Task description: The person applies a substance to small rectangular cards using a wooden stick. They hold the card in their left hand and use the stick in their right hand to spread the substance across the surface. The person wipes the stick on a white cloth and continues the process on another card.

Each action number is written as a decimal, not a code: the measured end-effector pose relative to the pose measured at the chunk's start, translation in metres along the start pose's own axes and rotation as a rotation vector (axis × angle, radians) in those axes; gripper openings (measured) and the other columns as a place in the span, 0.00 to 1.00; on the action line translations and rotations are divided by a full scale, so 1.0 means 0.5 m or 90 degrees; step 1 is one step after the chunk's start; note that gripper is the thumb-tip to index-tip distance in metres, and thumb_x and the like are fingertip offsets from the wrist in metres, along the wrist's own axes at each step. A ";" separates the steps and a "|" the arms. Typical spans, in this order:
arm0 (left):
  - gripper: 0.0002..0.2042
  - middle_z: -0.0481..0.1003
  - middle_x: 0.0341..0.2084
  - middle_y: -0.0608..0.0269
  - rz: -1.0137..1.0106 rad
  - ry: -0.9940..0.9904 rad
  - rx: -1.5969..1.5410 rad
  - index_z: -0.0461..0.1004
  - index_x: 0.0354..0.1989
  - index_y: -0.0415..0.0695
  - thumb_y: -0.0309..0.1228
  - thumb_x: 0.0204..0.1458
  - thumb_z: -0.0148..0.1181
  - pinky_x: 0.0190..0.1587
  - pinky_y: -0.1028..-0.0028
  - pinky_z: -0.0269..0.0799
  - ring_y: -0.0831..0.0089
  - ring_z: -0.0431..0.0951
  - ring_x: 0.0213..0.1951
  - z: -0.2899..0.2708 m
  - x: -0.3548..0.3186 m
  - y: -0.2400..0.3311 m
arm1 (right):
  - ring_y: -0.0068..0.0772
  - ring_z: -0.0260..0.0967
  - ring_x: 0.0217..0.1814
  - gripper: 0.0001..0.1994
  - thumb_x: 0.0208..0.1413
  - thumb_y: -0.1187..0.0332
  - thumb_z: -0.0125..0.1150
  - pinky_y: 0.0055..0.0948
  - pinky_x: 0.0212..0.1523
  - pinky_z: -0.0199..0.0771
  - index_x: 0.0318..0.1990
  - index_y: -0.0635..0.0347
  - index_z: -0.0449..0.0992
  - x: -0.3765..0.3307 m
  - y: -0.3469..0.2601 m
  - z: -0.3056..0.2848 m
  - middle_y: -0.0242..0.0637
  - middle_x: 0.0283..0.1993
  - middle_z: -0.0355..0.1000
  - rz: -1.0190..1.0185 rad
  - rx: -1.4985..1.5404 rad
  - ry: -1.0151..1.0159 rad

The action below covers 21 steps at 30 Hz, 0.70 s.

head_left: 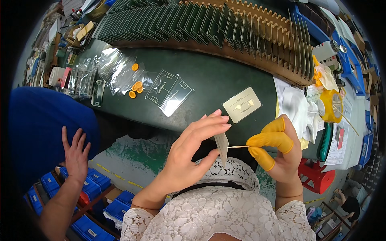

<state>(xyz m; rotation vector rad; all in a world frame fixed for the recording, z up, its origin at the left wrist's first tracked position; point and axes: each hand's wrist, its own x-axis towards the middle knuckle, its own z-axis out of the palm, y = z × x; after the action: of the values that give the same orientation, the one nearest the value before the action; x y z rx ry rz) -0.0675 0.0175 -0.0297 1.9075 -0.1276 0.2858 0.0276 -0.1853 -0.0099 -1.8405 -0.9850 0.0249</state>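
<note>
My left hand (195, 150) grips a thin pale card (222, 147) by its edges, turned nearly edge-on to me. In my right hand (277, 150), yellow finger cots (270, 143) cover the pinching fingers. Between them is a thin wooden stick (238, 146), its tip at the face of the held card; whether it touches I cannot tell. Just beyond my hands, a cream card (242, 105) with rounded corners and small markings lies flat on the green tabletop (217, 76).
A long brown slotted rack (257, 62) of upright dark green cards (193, 24) spans the back. Orange caps (134, 67), clear plastic bags (120, 78) and a dark printed card (163, 87) lie left. Yellow tape (331, 105) sits right. A blue-clad person (52, 132) is at left.
</note>
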 end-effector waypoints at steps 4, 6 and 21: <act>0.26 0.73 0.54 0.50 0.002 0.001 -0.002 0.72 0.51 0.38 0.10 0.38 0.62 0.65 0.60 0.62 0.53 0.69 0.62 0.001 -0.002 -0.003 | 0.34 0.62 0.31 0.14 0.39 0.76 0.74 0.29 0.31 0.60 0.37 0.59 0.80 -0.001 -0.001 0.001 0.35 0.31 0.67 0.006 0.002 0.010; 0.27 0.73 0.54 0.50 0.004 0.000 -0.004 0.72 0.51 0.38 0.10 0.38 0.62 0.65 0.60 0.62 0.52 0.69 0.62 0.002 -0.001 -0.003 | 0.34 0.61 0.31 0.14 0.39 0.77 0.74 0.29 0.30 0.60 0.37 0.59 0.80 0.000 -0.003 0.002 0.35 0.30 0.67 0.021 0.009 0.023; 0.27 0.74 0.55 0.56 0.081 0.039 0.118 0.73 0.53 0.45 0.10 0.42 0.60 0.60 0.58 0.65 0.48 0.67 0.63 0.002 -0.001 -0.009 | 0.33 0.64 0.32 0.15 0.38 0.78 0.74 0.28 0.31 0.62 0.37 0.59 0.80 -0.001 -0.005 -0.004 0.35 0.31 0.68 0.019 0.028 0.027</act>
<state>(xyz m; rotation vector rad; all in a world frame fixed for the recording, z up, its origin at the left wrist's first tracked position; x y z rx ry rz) -0.0668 0.0183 -0.0342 2.0755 -0.1873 0.4539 0.0265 -0.1865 -0.0071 -1.8090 -0.9202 0.0250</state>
